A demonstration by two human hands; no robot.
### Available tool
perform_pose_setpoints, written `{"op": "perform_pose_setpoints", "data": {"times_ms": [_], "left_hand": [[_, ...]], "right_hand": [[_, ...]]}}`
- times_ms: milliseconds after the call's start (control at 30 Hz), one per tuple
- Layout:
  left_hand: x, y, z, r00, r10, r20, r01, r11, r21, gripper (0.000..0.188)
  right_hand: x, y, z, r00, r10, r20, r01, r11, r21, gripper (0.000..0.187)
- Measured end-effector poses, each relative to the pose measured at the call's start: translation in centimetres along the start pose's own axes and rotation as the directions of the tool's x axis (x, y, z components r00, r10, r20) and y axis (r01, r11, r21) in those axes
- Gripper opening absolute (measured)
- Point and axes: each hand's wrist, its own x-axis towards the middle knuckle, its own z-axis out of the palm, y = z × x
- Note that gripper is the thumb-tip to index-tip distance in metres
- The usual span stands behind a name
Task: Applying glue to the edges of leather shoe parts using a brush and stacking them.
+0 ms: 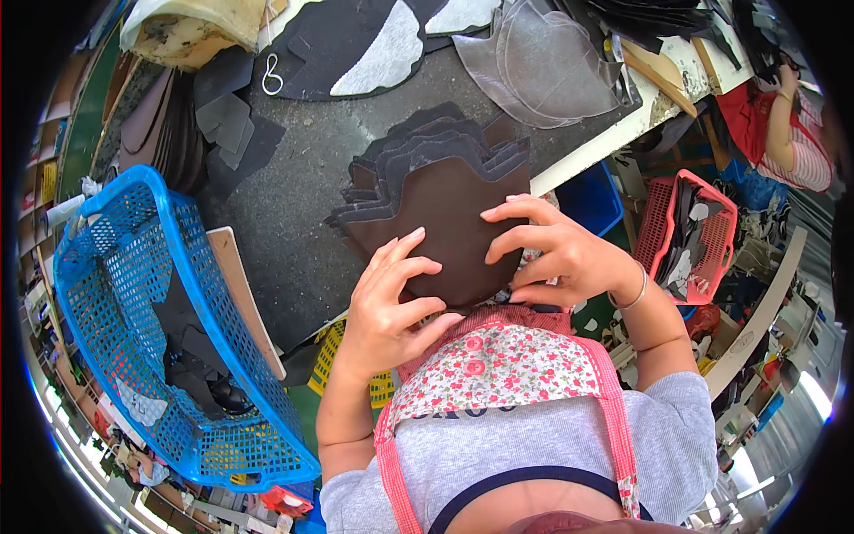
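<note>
A stack of dark brown leather pieces (pixel 458 209) with curved, notched edges lies at the near edge of the dark worktable (pixel 307 187), right in front of my body. My left hand (pixel 391 303) is at the stack's lower left, fingers spread and slightly bent over the top piece. At the right edge, my right hand (pixel 560 254) has its fingers curved and apart, the fingertips at the top piece and the thumb lower down by its near edge. Neither hand shows a clear grip. Lower layers fan out toward the far left of the stack.
To the left stands a blue plastic basket (pixel 169 214) holding dark scraps. Translucent curved sheets (pixel 543 62) and dark pieces with a pale patch (pixel 378 53) lie farther back. A red basket (pixel 654 214) of scraps is at right, near another person's arm (pixel 780 116).
</note>
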Motion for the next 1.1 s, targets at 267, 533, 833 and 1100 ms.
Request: {"op": "perform_pose_setpoints", "data": {"times_ms": [267, 533, 833, 1100], "left_hand": [[2.0, 1.6, -1.3, 0.999, 0.026, 0.042, -0.034, 0.98, 0.194, 0.04], [13.8, -5.1, -2.5, 0.945, 0.053, -0.324, 0.165, 0.777, 0.608, 0.048], [16.4, -10.1, -7.3, 0.93, -0.083, -0.358, 0.222, 0.903, 0.367, 0.033], [5.7, 2.0, -2.5, 0.889, 0.376, -0.262, -0.109, 0.729, 0.676, 0.032]], "right_hand": [[1.0, 6.0, -2.2, 0.757, 0.067, -0.65, -0.49, 0.717, -0.496, 0.019], [2.0, 8.6, -1.3, 0.801, -0.053, -0.597, -0.448, 0.607, -0.656, 0.016], [1.5, 7.6, -0.9, 0.712, 0.073, -0.698, -0.505, 0.744, -0.437, 0.006], [0.2, 6.1, -3.6, 0.532, 0.244, -0.811, -0.591, 0.792, -0.15, 0.005]]}}
